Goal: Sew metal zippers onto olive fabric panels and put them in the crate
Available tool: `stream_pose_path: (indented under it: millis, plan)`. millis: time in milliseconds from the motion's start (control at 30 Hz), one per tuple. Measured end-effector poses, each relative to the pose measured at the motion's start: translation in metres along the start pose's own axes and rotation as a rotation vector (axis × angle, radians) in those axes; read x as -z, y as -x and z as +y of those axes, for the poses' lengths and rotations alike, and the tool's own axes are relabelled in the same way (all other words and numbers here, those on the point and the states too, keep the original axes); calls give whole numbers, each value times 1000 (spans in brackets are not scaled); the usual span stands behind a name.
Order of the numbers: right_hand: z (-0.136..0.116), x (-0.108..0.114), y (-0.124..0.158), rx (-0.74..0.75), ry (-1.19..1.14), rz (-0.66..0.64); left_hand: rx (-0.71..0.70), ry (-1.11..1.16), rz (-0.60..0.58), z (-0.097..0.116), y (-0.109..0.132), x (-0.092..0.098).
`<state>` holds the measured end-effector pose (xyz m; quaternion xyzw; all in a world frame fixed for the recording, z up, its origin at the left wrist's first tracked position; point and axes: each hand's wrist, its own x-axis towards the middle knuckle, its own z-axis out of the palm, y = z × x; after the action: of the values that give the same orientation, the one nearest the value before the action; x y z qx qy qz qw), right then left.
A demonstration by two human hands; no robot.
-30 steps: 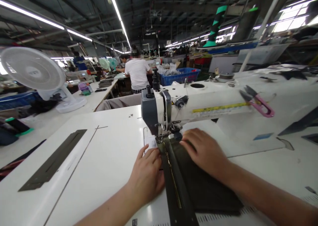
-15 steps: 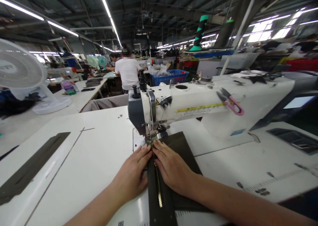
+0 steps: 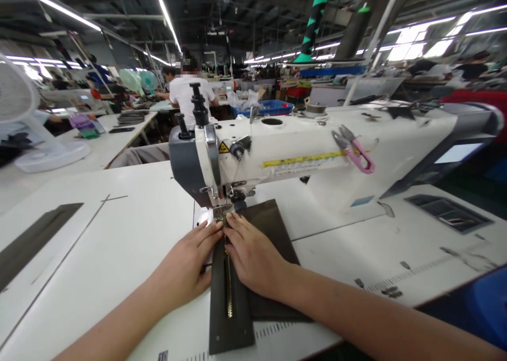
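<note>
A dark olive fabric strip (image 3: 218,318) with a gold-toothed zipper (image 3: 229,297) set in its slot runs up under the presser foot (image 3: 220,211) of a white sewing machine (image 3: 301,139). My left hand (image 3: 190,263) lies on the strip's left edge, fingers stretched toward the foot. From the other side, my right hand (image 3: 257,258) presses flat on the fabric, its fingertips close beside the left ones just before the foot. A wider olive panel (image 3: 273,223) extends beneath and right of my right hand. The needle tip is hard to make out.
Pink-handled thread snips (image 3: 354,148) rest on the machine arm above a yellow tape measure (image 3: 303,159). Another olive piece (image 3: 35,239) lies at the table's left. A white fan (image 3: 43,133) stands behind it. Further back, a person in a white shirt (image 3: 190,96) sits near a blue crate (image 3: 269,107).
The view has turned slightly, so the machine and hands appear further left. The strip's near end now shows in full. Both hands keep their places beside the presser foot.
</note>
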<state>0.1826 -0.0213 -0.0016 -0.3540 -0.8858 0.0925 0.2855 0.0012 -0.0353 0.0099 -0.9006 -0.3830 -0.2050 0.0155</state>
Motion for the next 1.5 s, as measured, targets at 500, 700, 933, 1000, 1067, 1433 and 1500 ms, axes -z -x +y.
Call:
stream_pose_path:
  millis: [500, 700, 933, 1000, 1067, 1433, 1500]
  plan:
    - [-1, 6, -18, -324, -284, 50, 58, 79, 37, 5, 1, 0]
    - [-4, -2, -32, -364, -348, 38, 97, 102, 82, 6, 2, 0]
    - [-19, 15, 2, -93, -247, 69, 2, -14, 52, 13, 10, 5]
    - [-28, 24, 20, 65, -113, 64, -28, -49, 40, 17, 13, 6]
    - [-38, 29, 36, 167, 11, 11, -48, -73, 38, 20, 14, 6]
    - [-52, 30, 48, 214, 314, -94, -22, -72, 122, 26, 14, 4]
    - [-49, 27, 46, 246, 331, -61, -19, -80, 133, 26, 14, 4]
